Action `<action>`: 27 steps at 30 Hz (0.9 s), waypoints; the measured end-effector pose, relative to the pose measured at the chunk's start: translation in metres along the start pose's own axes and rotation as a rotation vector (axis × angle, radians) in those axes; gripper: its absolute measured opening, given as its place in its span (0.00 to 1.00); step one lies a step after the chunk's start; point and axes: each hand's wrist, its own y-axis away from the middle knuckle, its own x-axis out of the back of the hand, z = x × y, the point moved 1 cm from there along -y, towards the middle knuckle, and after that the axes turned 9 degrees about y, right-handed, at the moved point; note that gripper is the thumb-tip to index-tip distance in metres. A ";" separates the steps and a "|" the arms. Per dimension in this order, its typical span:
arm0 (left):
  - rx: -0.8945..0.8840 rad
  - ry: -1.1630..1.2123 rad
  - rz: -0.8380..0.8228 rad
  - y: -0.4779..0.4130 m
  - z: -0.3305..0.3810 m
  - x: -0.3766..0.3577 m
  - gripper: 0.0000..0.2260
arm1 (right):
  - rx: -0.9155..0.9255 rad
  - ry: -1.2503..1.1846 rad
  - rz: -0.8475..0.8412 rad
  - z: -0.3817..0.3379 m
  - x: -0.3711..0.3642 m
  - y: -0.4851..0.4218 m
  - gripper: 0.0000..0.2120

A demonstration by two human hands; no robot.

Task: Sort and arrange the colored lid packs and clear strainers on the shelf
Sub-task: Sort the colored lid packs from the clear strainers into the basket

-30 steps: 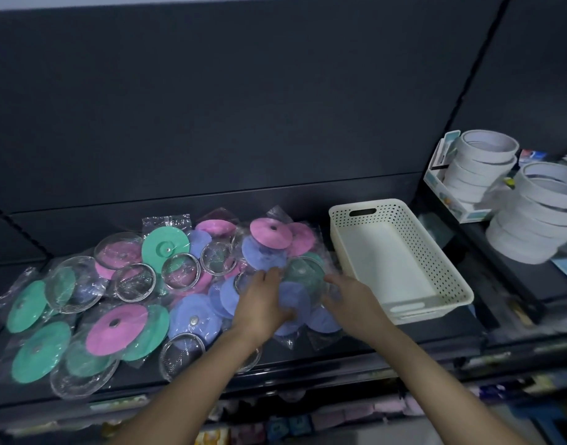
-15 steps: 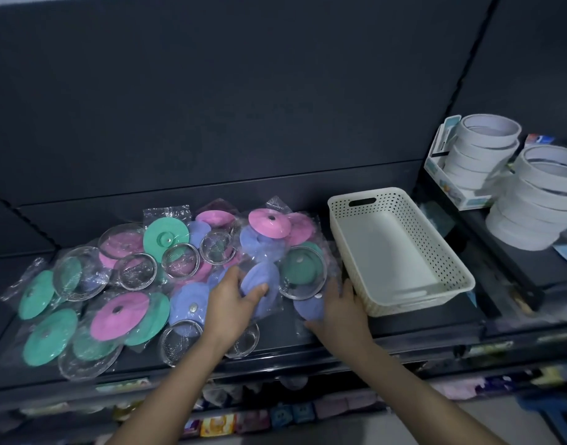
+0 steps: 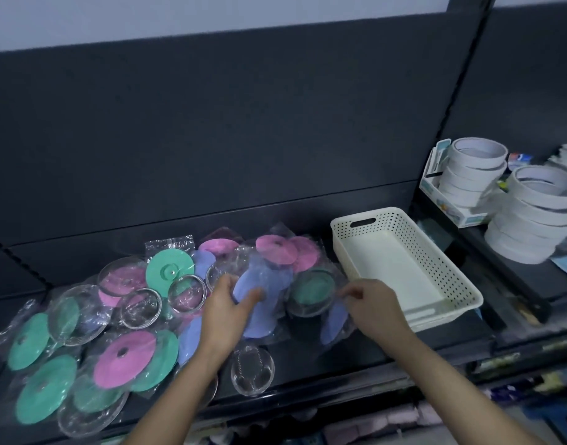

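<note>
The lid packs (image 3: pixel 124 358) and strainers (image 3: pixel 140 308) lie heaped on the shelf's (image 3: pixel 356 354) left part, with 1 strainer (image 3: pixel 252 369) alone before them near the front edge. A basket (image 3: pixel 436 252) stands right of the heap; 2 tape-roll stacks (image 3: pixel 532 216) stand further right.

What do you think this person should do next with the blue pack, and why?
Probably lift the blue lid pack free of the pile, likely toward the white basket. The left hand grips it, the right hand pinches a clear wrapper beside it, and the basket holds nothing visible.
</note>
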 end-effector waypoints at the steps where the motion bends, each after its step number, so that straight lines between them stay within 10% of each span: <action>1: 0.000 0.020 0.000 -0.005 0.001 0.003 0.14 | -0.007 0.000 0.008 -0.005 0.008 -0.002 0.09; 15: 0.290 0.525 -0.027 -0.048 0.004 0.023 0.14 | 0.067 -0.586 0.078 -0.091 0.021 -0.009 0.17; 18: 0.353 0.675 -0.127 -0.053 0.005 0.027 0.26 | 0.052 -0.617 -0.007 -0.101 -0.009 -0.014 0.18; 27: 0.272 0.453 0.006 -0.067 -0.007 0.057 0.29 | 0.231 0.010 0.051 -0.092 -0.079 -0.060 0.20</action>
